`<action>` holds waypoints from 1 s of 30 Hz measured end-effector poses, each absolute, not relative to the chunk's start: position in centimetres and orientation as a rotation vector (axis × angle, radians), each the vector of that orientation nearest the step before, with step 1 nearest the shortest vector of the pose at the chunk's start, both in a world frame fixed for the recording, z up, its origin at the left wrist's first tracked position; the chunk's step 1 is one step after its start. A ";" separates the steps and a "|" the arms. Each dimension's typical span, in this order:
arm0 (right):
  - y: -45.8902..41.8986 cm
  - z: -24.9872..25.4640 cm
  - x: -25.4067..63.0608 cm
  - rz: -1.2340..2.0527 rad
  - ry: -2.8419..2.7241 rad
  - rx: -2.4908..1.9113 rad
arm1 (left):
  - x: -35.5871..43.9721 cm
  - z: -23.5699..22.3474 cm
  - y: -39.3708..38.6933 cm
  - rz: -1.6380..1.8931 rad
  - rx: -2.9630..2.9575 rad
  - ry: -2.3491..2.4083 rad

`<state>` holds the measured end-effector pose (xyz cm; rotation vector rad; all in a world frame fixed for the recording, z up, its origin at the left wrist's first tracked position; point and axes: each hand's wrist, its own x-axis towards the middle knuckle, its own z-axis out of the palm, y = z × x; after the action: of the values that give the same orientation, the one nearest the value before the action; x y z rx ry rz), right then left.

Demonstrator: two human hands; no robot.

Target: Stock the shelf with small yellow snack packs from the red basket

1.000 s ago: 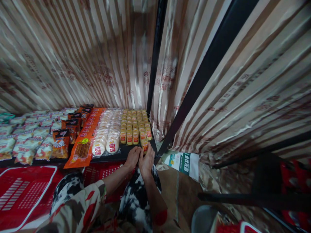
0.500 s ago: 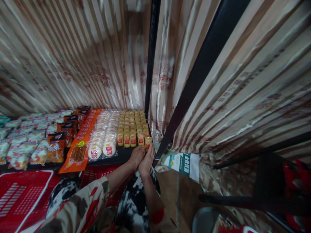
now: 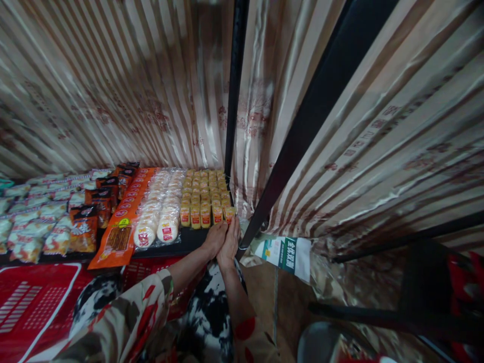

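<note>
My left hand (image 3: 216, 238) and my right hand (image 3: 229, 245) lie side by side at the front right corner of the black shelf. Just beyond their fingertips is a small yellow snack pack (image 3: 229, 214) with a red label, at the right end of the front row. The right hand's fingers are stretched out straight towards that pack. The left hand's fingers are partly hidden against the right hand, and their shape is unclear. Rows of matching yellow packs (image 3: 204, 194) stand behind and to the left. Beside them lie two rows of round white cakes (image 3: 167, 230) in clear wrap.
Farther left are a long orange packet (image 3: 117, 239), orange-and-black bags (image 3: 83, 229) and white bags (image 3: 38, 224). A red basket (image 3: 34, 302) sits below the shelf. A black post (image 3: 260, 217) rises just right of my hands, against pleated curtains (image 3: 340, 101). A printed bag (image 3: 287, 254) lies on the floor.
The end yellow pack has moved back into line with its front row, and my hands have followed slightly forward. The view has shifted a little.
</note>
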<state>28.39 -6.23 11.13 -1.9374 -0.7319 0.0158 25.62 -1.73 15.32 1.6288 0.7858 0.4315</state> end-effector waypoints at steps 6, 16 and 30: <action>-5.8 9.6 28.5 -0.006 -0.747 -2.015 | 25.4 15.4 -1.9 0.469 1.553 0.835; -6.0 9.9 28.6 -0.005 -0.796 -2.085 | 24.8 13.9 -2.2 0.507 1.655 0.912; -6.9 11.3 27.9 -0.086 -0.862 -2.070 | 23.3 15.4 -3.3 0.528 1.745 0.942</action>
<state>27.94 -6.93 11.30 -2.0704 -0.8622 -0.0855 23.29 -3.29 15.39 1.7455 0.9422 0.5283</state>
